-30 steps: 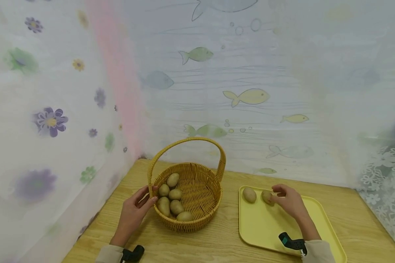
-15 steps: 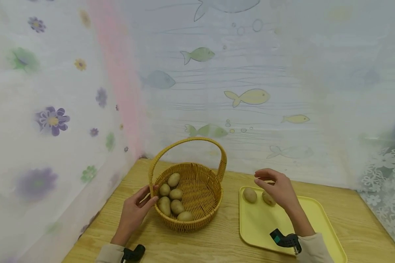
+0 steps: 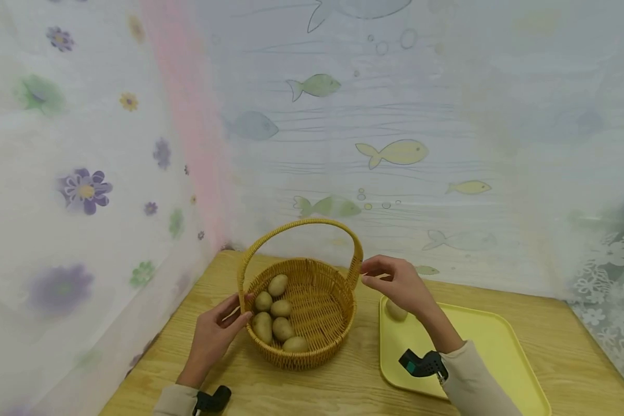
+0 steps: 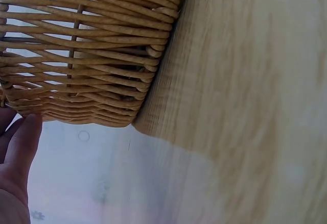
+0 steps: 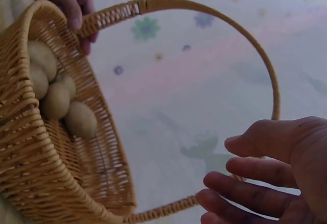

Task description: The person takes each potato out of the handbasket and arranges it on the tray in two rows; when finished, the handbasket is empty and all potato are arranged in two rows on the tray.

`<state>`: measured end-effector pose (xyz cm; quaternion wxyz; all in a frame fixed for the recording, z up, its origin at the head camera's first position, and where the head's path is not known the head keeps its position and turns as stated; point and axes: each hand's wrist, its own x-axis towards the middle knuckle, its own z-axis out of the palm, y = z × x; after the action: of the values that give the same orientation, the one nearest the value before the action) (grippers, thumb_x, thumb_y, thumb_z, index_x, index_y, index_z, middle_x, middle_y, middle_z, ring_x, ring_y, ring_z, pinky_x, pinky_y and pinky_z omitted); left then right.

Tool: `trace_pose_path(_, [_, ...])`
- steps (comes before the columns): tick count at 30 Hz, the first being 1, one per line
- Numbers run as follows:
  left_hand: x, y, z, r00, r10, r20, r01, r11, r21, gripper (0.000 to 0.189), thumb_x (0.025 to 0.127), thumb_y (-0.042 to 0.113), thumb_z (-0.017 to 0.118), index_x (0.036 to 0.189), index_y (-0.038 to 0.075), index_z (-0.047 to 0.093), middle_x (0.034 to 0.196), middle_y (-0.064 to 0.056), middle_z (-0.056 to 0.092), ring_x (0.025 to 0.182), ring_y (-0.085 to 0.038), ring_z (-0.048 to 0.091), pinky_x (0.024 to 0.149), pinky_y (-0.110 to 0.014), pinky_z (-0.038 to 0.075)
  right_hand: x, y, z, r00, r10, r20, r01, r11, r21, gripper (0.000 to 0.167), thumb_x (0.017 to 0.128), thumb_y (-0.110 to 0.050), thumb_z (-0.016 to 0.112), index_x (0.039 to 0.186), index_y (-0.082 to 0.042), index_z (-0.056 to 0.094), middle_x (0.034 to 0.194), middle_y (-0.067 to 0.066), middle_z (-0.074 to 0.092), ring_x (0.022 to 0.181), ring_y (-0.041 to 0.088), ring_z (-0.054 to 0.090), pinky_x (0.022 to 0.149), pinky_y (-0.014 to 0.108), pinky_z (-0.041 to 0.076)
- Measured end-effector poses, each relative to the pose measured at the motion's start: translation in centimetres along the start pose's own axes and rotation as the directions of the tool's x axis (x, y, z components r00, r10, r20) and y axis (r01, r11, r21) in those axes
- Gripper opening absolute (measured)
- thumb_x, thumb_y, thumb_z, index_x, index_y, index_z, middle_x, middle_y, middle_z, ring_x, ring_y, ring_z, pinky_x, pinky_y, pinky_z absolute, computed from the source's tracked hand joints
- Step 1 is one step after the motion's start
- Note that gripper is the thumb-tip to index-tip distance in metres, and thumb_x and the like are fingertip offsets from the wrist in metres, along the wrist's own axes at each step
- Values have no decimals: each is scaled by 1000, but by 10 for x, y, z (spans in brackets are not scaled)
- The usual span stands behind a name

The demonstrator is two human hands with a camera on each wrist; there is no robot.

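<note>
A wicker basket [image 3: 322,341] with a tall arched handle [image 3: 312,222] stands left of the middle of the table. Several potatoes [image 3: 279,329] lie together in its left half. My left hand [image 3: 212,338] pinches the basket's left side where the handle meets the rim, thumb outside and fingers reaching in. My right hand [image 3: 403,286] hovers beside the handle's right foot; the right wrist view shows its fingers [image 5: 255,193] spread, with nothing held. One potato [image 3: 396,311] shows in the far left corner of the yellow tray [image 3: 463,346]; a second one there is hidden behind my right hand.
Both basket and tray stand on a wooden table [image 3: 312,396]. Behind is a wall covering [image 3: 395,104] printed with fish, and on the left another [image 3: 83,242] with flowers. Lacy white flowered cloth [image 3: 613,289] hangs at the far right.
My right hand has lifted away from the potato on the tray, without it, and moved left to the basket's handle. My left hand has kept its hold on the basket.
</note>
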<state>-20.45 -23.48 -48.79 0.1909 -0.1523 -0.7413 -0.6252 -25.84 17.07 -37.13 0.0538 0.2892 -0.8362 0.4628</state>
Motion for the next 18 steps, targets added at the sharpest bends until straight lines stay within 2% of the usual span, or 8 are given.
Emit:
trace_pose_path(6, [-2,2,2,1000,-2,-15,2,1000,29,50,94,4,80,138,-10,62,132,-24,65,122,-37,62,93,-29,57,18,-4,13,998,-14,62,14,1000,12,23,102,-19,72,122,-10,74,115,7,73,104,22,69,88,41,61])
trace_pose_path(11, [-5,5,4,1000,-15,-24,16,1000,21,51,93,4,81,138,-9,62,129,-23,67,118,-36,65,90,-29,59,27,-8,21,996,-10,91,6,999,42,24,101,-17,72,123,-7,74,118,11,72,103,23,70,86,40,61])
trace_pose_path(18, [-7,3,5,1000,6,-19,-6,1000,24,48,92,4,81,136,-7,66,126,-22,69,114,-38,67,90,-29,60,39,-16,35,988,-25,152,21,999,32,26,102,-19,71,125,-8,73,121,8,71,108,23,69,91,42,60])
